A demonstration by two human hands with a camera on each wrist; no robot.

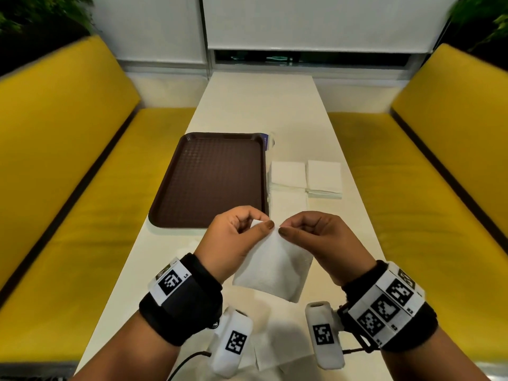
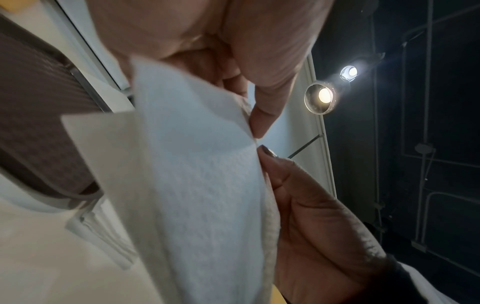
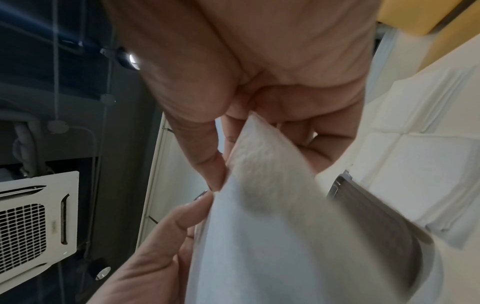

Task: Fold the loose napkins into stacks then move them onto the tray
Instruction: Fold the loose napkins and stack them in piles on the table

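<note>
While both hands pinch one napkin [image 1: 270, 266] in the air, left hand [image 1: 233, 237] and right hand [image 1: 310, 237] each have a thumb-and-finger grip on its top edge; the fold looks unfinished. Below the grip, loose sheets [image 1: 275, 347] lie on the surface [image 1: 258, 105], unfolded. Beyond it sit two folded stacks [image 1: 324, 178], not yet on the tray [image 1: 176, 188], which lies beyond-left with nothing blocking it.
</note>
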